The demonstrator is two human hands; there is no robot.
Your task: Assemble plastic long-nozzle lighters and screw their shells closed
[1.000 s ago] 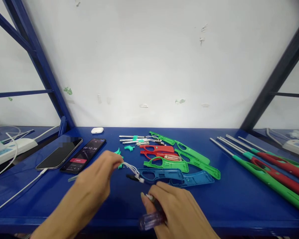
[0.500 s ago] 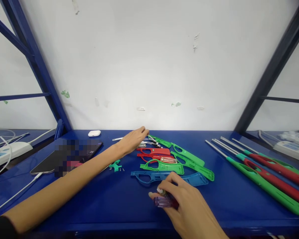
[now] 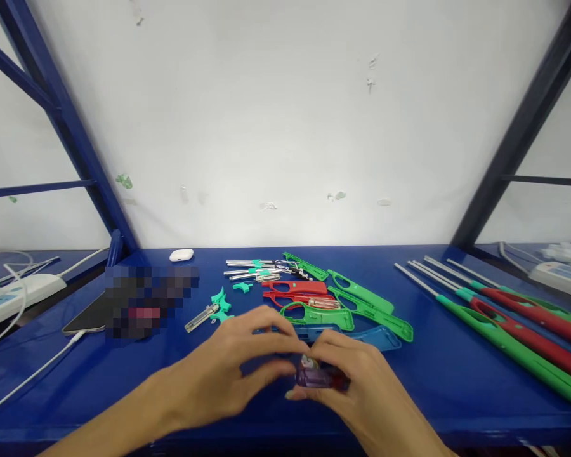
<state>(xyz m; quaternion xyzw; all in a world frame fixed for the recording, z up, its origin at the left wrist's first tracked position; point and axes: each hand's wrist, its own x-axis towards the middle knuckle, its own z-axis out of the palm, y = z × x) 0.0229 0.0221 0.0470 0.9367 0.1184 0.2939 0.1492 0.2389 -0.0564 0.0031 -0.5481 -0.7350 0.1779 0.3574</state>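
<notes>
My right hand (image 3: 361,381) is closed around a purple see-through piece (image 3: 314,376) near the front of the table. A small pale part (image 3: 308,362) shows at its near-left end. My left hand (image 3: 247,355) is curled in from the left, its thumb and index fingertips at that pale part. What those fingertips pinch, if anything, is hidden. Just behind the hands lies a blue lighter shell half (image 3: 375,339), partly covered. Beyond it are a green shell half (image 3: 330,317), a red shell half (image 3: 299,288) and a clear fuel tank (image 3: 324,303).
At back centre lie several metal lighter tubes (image 3: 250,274). Teal triggers (image 3: 220,298) and another clear tank (image 3: 202,318) sit left of centre. Long assembled lighters (image 3: 514,355) fill the right. A phone (image 3: 88,311) with a cable and a white earbud case (image 3: 181,255) lie left.
My left hand has come back from the parts at the back to meet my right hand. The tubes and triggers it covered now show. My right hand keeps hold of the purple piece.
</notes>
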